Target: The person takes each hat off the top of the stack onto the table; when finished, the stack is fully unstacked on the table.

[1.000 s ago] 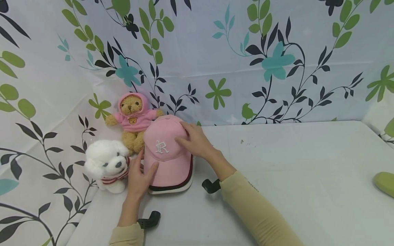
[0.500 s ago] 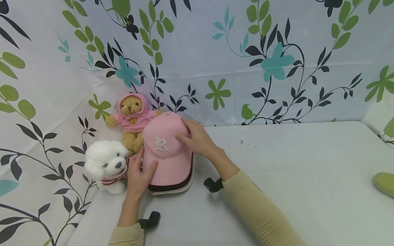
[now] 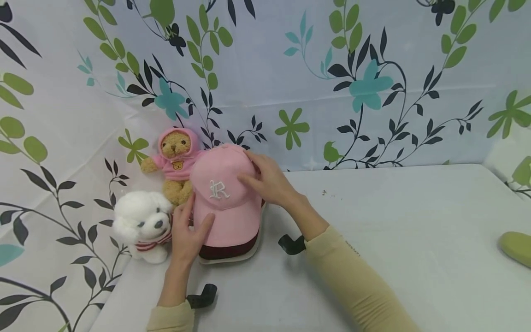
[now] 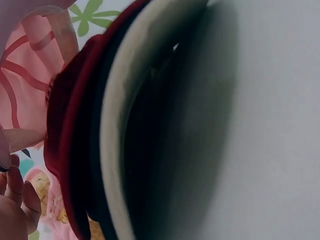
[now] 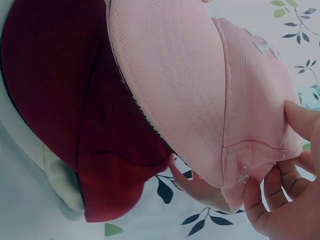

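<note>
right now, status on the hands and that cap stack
Left hand holds the pink cap at its brim. Right hand grips the crown, tilting it off the dark red cap beneath. White plush dog close beside left hand.

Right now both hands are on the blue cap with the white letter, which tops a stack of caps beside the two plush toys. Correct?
Not quite: the cap is pink, not blue, as the head view shows. The rest holds: the left hand and right hand are both on it, it tops a stack over a dark red cap, and the teddy bear and white plush dog sit beside it.
</note>
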